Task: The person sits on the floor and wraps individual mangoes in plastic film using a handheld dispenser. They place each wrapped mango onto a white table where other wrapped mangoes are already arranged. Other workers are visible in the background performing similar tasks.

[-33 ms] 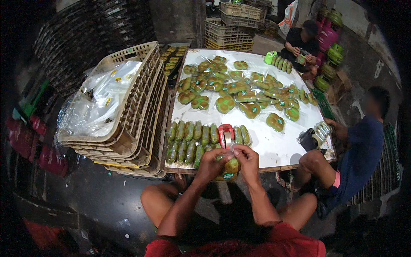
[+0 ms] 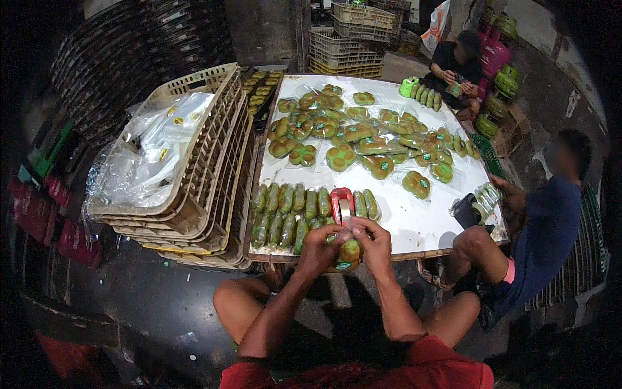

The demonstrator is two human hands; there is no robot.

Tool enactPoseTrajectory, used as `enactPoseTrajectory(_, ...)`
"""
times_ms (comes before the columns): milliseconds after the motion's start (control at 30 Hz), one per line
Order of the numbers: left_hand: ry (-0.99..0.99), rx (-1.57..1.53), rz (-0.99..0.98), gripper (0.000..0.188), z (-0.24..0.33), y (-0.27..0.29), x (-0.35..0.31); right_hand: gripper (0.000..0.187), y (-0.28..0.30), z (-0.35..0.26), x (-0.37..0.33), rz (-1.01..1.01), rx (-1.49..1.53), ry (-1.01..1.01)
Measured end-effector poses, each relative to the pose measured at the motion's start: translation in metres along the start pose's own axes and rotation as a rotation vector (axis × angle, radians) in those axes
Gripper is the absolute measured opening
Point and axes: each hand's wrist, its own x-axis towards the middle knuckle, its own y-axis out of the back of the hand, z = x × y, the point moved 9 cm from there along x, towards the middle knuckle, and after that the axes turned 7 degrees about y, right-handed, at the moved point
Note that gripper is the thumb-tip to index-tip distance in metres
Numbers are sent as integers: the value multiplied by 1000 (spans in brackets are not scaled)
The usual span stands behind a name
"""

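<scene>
My left hand (image 2: 320, 249) and my right hand (image 2: 372, 245) meet at the table's near edge, fingers pinched on the gathered top of a clear plastic bag. Inside the bag hangs a green-brown bun (image 2: 350, 251) with a small green label, partly hidden by my fingers. Just beyond my fingertips stands a red tape dispenser (image 2: 341, 198) with a roll of tape in it. Left of it, two rows of wrapped long green buns (image 2: 286, 198) lie side by side. A few more wrapped long buns (image 2: 370, 203) are right of the dispenser.
Bagged clover-shaped buns (image 2: 340, 157) cover the far half of the white table (image 2: 408, 223). Stacked crates (image 2: 223, 146) at left hold clear bags (image 2: 172, 139). A co-worker in blue (image 2: 551, 223) sits at right by a black tape dispenser (image 2: 466, 212); another person (image 2: 457, 68) sits far right.
The bagged bun has shifted slightly to the left beneath my fingers. My hands have barely moved and keep their pinch on the bag's top.
</scene>
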Motion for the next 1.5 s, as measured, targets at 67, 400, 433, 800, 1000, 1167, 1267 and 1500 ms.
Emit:
enactPoseTrajectory(67, -72, 34, 64, 29, 4, 5, -2, 17, -5, -20, 1, -70, -187, 182)
enactPoseTrajectory(400, 115, -251, 26, 27, -22, 11, 4, 10, -8, -15, -2, -170, -256, 121)
enactPoseTrajectory(433, 90, -276, 36, 25, -20, 12, 4, 10, -9, -21, -4, -177, -326, 200)
enactPoseTrajectory(800, 52, -298, 287, 14, -17, 19, -5, 11, -10, 11, -1, 110, 56, 101)
enactPoseTrajectory(1000, -28, -205, 555, 14, 7, 50, -15, 29, 28, 89, 26, 52, -237, -250)
enactPoseTrajectory(1167, -77, -160, 594, 15, 22, 58, -14, 36, 24, 178, 7, -156, -148, -407)
enactPoseTrajectory(1267, -85, -218, 636, 16, 13, 73, -20, 29, -3, 133, -4, -187, -25, -401)
enactPoseTrajectory(1500, -90, -109, 621, 18, 8, 55, -19, 23, 17, 118, -39, -294, -305, -475)
